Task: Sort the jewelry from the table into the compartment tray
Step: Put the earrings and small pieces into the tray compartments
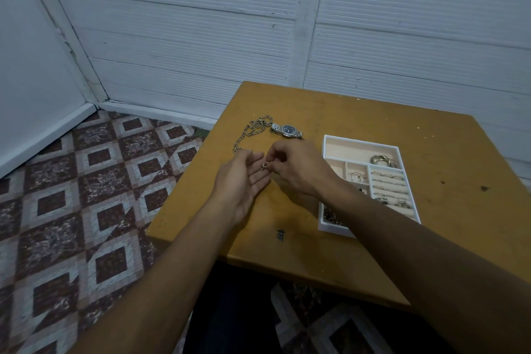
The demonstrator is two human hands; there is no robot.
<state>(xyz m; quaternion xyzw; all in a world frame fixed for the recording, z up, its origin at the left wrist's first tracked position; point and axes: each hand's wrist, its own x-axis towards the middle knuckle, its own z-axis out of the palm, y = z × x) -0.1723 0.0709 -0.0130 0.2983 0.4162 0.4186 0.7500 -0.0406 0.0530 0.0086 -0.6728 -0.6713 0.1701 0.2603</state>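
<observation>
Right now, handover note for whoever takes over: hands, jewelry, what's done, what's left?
Left hand: open, palm up under a small jewelry piece.
Right hand: pinches that piece.
On the table: chain and watch, side by side beyond the hands.
Done: tray holds rings in the slotted rows and bangles in the far compartment.
Left: held piece, chain, watch.
</observation>
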